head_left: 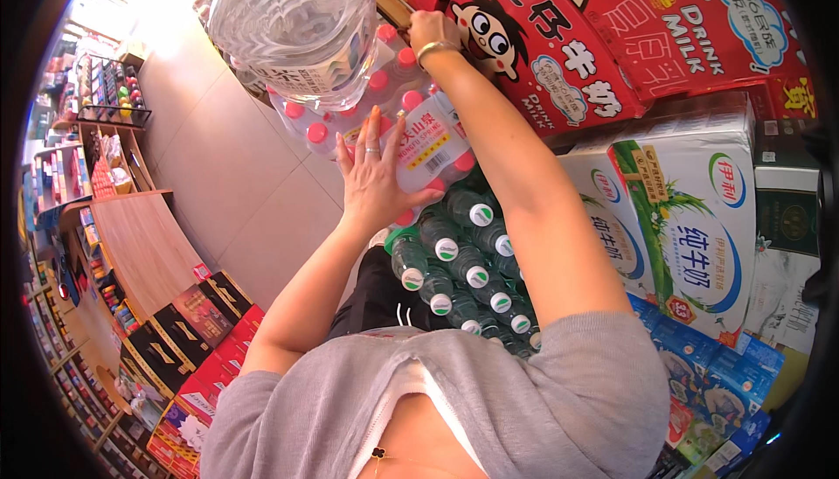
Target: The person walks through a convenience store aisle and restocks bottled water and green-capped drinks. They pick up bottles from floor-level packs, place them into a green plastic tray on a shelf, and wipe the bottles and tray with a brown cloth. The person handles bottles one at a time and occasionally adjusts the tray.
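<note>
Well to the left of the shrink-wrapped pack of red-capped bottles [428, 136] is a wooden tabletop [140, 234], and black boxes [186, 330] lie to the pack's left and nearer the person. A large clear jug [288, 29] covers the pack's far left part; whether it rests on the pack I cannot tell. The left hand [371, 183] lies on the pack's near left part, fingers spread, palm down. The right hand [430, 31] is at the pack's far right edge, fingers curled in; what they grip, if anything, I cannot tell. Dark green bottles [472, 260] stand just on the pack's near side. Red cartons [544, 59] rise to the pack's right, and a white carton [690, 217] sits farther right of it.
</note>
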Demonstrator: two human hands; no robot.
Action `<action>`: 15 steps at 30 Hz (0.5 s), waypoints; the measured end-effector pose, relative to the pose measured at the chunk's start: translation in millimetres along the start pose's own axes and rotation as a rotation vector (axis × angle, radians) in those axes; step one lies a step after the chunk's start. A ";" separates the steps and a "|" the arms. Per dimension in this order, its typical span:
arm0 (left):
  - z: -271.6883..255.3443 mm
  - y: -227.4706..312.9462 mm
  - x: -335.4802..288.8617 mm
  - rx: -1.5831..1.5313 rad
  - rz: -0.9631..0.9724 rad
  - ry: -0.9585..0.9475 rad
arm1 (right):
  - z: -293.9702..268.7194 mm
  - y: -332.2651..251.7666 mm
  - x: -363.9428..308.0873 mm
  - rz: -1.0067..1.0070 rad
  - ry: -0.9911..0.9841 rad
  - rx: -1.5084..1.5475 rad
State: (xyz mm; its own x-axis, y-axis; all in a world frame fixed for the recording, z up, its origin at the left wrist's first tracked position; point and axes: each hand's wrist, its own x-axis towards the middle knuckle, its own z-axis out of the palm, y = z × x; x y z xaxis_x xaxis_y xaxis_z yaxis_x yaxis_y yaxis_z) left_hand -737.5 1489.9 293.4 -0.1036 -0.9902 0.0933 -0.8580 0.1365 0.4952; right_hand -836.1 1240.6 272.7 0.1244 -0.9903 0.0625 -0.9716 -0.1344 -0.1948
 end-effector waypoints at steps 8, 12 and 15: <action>-4.2 -3.4 -4.0 -0.010 0.022 0.003 | -45.0 43.5 -49.4 0.037 -0.309 -0.113; -4.2 -6.3 -4.9 -0.008 0.030 -0.006 | -72.8 58.5 -74.3 0.172 -0.487 -0.163; -2.2 -7.8 -2.6 -0.020 0.030 -0.006 | -68.2 53.3 -71.7 0.239 -0.435 -0.171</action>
State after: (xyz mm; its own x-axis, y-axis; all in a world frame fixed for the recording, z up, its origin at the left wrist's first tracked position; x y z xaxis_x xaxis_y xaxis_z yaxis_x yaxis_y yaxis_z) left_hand -729.4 1491.5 291.2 -0.1324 -0.9858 0.1028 -0.8442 0.1665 0.5095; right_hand -910.5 1306.9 324.6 -0.0684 -0.9208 -0.3839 -0.9975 0.0694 0.0112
